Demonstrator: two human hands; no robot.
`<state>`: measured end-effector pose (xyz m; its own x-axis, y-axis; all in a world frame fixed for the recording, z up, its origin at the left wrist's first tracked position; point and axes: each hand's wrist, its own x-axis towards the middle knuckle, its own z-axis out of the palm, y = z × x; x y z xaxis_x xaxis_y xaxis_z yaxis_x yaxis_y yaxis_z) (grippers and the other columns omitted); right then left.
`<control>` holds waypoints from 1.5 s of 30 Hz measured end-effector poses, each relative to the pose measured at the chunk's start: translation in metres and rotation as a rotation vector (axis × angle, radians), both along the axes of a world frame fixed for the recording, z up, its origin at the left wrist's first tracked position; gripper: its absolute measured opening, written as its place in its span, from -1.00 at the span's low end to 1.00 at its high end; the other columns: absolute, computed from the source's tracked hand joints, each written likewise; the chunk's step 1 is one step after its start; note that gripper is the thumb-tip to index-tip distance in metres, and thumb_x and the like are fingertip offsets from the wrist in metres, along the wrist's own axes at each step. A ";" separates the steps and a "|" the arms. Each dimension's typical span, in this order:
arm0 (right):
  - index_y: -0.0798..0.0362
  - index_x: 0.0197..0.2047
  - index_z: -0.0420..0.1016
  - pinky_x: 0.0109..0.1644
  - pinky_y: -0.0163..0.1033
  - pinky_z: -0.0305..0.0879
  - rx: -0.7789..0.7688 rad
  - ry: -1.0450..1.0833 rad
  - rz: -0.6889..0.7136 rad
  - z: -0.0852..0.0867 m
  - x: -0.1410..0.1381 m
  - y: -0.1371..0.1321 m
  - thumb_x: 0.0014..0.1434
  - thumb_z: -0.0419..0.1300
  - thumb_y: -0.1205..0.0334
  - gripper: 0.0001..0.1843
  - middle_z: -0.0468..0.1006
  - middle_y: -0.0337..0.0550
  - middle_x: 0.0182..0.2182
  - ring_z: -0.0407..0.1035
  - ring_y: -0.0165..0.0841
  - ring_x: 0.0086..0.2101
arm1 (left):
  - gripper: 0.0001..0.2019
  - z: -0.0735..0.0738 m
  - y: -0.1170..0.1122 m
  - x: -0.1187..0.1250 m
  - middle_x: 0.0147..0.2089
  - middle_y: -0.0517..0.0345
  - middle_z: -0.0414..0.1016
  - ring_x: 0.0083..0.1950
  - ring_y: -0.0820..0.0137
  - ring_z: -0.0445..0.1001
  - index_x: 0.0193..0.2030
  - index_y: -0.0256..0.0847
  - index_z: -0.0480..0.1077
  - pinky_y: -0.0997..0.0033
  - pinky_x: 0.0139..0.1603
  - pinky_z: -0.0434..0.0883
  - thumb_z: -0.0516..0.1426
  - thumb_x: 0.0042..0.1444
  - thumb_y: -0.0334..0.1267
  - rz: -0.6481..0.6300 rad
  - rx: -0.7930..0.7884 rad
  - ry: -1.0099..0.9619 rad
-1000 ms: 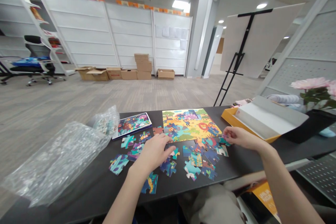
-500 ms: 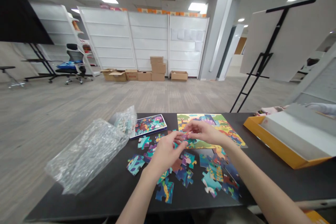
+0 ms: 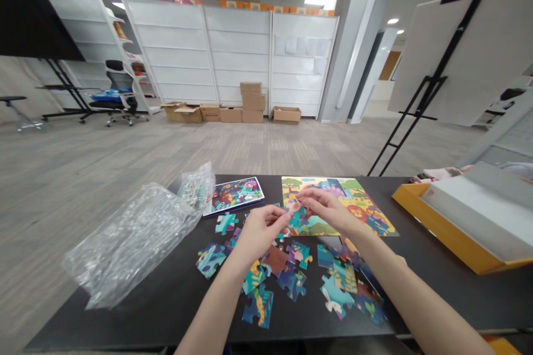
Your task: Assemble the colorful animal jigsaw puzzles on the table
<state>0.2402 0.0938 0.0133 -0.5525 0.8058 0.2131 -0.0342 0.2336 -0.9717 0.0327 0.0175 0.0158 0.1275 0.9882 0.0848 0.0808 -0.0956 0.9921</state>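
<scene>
A flat black tabletop [image 3: 125, 327] runs across the near part of the scene. On it, a rectangular multicoloured cardboard jigsaw board [image 3: 368, 216] lies right of centre, and a flat glossy rectangular picture card [image 3: 235, 196] lies to its left. Further left, a crumpled clear plastic bubble bag [image 3: 129, 244] rests against a smaller clear plastic bag [image 3: 197, 188]. Loose multicoloured cardboard jigsaw pieces [image 3: 291, 283] are spread nearer than the board and card. An open orange cardboard box [image 3: 445, 244] sits at the table's right end. Beyond the table, brown cardboard cartons [image 3: 250, 102] stand on the floor before tall white shelving panels [image 3: 237, 50], with a black metal easel [image 3: 420, 102] to their right and a black mesh-backed office chair [image 3: 119, 94] to their left.
</scene>
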 end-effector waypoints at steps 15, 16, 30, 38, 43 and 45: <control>0.05 -0.21 0.69 -0.24 -0.26 0.41 0.073 -0.039 -0.057 -0.002 0.010 0.006 0.13 0.40 0.04 -0.74 0.65 -0.14 -0.34 0.47 -0.39 -0.36 | -0.60 0.006 -0.005 0.017 -0.26 0.04 0.66 -0.29 0.33 0.63 -0.04 -0.22 0.40 0.48 -0.35 0.43 0.26 0.14 0.02 -0.134 -0.107 -0.084; 0.06 -0.21 0.70 -0.22 -0.25 0.41 0.078 -0.057 -0.042 -0.002 0.010 0.006 0.13 0.40 0.03 -0.73 0.66 -0.12 -0.32 0.48 -0.37 -0.34 | -0.63 0.005 -0.004 0.018 -0.24 0.03 0.66 -0.27 0.33 0.63 -0.09 -0.23 0.43 0.46 -0.31 0.45 0.24 0.16 0.03 -0.129 -0.082 -0.078; 0.01 -0.14 0.64 -0.36 -0.30 0.38 0.026 -0.016 -0.109 0.004 0.014 0.006 0.11 0.39 -0.06 -0.64 0.61 -0.14 -0.25 0.37 -0.44 -0.44 | -0.57 0.007 -0.002 0.014 -0.24 0.03 0.67 -0.24 0.28 0.67 -0.11 -0.20 0.30 0.41 -0.26 0.50 0.34 0.05 0.00 0.049 -0.093 -0.207; 0.05 -0.27 0.52 -0.48 -0.35 0.17 -0.029 -0.049 -0.118 0.005 0.007 0.000 0.04 0.43 -0.10 -0.60 0.48 -0.29 -0.52 0.26 -0.48 -0.55 | -0.39 0.007 -0.008 0.017 -0.32 0.10 0.64 -0.25 0.26 0.66 0.11 -0.22 0.33 0.40 -0.25 0.48 0.38 -0.02 -0.03 -0.180 -0.143 -0.106; 0.07 -0.33 0.47 -0.51 -0.36 0.15 -0.054 -0.118 -0.051 0.008 0.003 -0.004 0.18 0.28 -0.21 -0.54 0.43 -0.31 -0.55 0.26 -0.49 -0.57 | -0.51 0.000 -0.004 0.017 -0.32 0.05 0.65 -0.25 0.24 0.66 -0.02 -0.24 0.38 0.40 -0.26 0.48 0.33 0.04 0.04 -0.154 -0.132 -0.052; 0.06 -0.28 0.48 -0.46 -0.34 0.23 -0.091 -0.125 0.050 0.010 0.003 -0.006 0.18 0.29 -0.20 -0.56 0.48 -0.29 -0.51 0.33 -0.47 -0.53 | -0.55 -0.003 -0.001 0.016 -0.32 0.05 0.65 -0.25 0.25 0.66 -0.06 -0.23 0.39 0.40 -0.28 0.47 0.28 0.09 0.08 -0.088 -0.109 -0.060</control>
